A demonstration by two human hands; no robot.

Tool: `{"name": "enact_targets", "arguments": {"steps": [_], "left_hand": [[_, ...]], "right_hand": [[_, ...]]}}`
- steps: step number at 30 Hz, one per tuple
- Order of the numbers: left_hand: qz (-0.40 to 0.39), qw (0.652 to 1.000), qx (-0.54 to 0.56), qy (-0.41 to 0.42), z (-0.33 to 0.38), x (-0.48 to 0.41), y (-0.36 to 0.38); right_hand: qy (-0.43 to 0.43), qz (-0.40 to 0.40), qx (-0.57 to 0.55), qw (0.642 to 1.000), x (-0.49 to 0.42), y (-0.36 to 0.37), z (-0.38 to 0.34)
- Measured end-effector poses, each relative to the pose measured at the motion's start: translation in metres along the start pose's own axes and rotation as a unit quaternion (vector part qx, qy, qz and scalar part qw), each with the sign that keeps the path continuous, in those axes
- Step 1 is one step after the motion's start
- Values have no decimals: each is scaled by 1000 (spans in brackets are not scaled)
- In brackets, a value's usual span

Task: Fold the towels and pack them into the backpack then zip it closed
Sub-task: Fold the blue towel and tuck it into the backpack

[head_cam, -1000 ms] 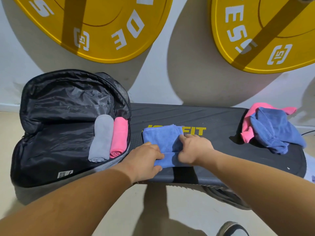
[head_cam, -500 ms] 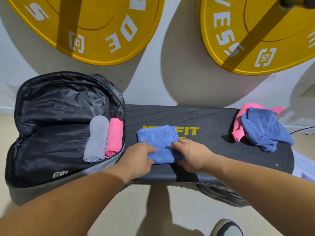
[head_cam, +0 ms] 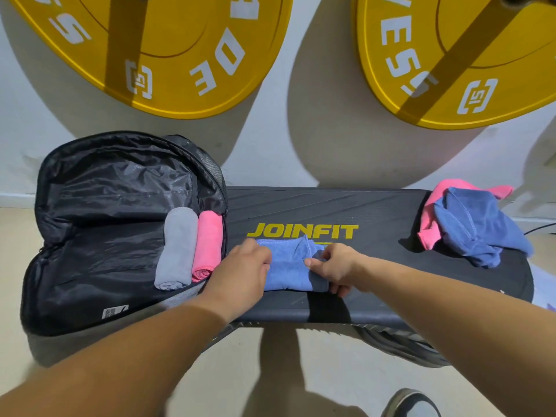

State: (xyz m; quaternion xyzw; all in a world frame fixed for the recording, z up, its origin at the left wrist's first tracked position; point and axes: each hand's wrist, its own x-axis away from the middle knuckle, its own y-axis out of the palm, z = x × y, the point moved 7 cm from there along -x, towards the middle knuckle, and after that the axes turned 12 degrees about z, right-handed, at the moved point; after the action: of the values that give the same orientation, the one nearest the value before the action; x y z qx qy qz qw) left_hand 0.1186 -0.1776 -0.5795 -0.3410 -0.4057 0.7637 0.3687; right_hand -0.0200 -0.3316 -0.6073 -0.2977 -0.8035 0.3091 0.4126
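Observation:
A blue towel (head_cam: 288, 266), partly rolled, lies on the black step platform (head_cam: 376, 215) just below its yellow lettering. My left hand (head_cam: 246, 272) grips the roll's left end. My right hand (head_cam: 337, 266) pinches its right end, fingers curled over the cloth. The black backpack (head_cam: 99, 236) lies wide open at the left, overlapping the platform's end. A rolled grey towel (head_cam: 176, 248) and a rolled pink towel (head_cam: 207, 245) rest side by side in it. A loose blue towel (head_cam: 475, 227) lies over a loose pink towel (head_cam: 430, 233) at the platform's right end.
Two big yellow weight plates (head_cam: 180, 49) hang on the white wall behind. A shoe (head_cam: 412, 401) shows on the beige floor at the bottom right. A dark cable (head_cam: 538, 228) runs along the floor right of the platform.
Both hands have rolled the blue towel further away from me into a thicker, shorter bundle; the flat part has shrunk and the platform's lettering now shows in full.

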Motion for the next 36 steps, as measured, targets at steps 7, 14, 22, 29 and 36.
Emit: {"name": "enact_targets", "arguments": {"steps": [7,14,22,29,36], "left_hand": [[-110,987,-101,51,9,7,11],[-143,974,122,-129,-15,1,13],[-93,954,128,-253,-28,0,12],[-106,981,-129,95,30,-6,8],[-108,985,-137,-4,15,-18,15]], "right_hand": [[-174,121,119,970,-2,-21,-18],[-348,66,250,901,32,0,-38],[-207,59,111,970,-2,0,-33],[-151,138,194,959,-13,-10,-37],[-61,224,109,966,-2,-41,-26]]}}
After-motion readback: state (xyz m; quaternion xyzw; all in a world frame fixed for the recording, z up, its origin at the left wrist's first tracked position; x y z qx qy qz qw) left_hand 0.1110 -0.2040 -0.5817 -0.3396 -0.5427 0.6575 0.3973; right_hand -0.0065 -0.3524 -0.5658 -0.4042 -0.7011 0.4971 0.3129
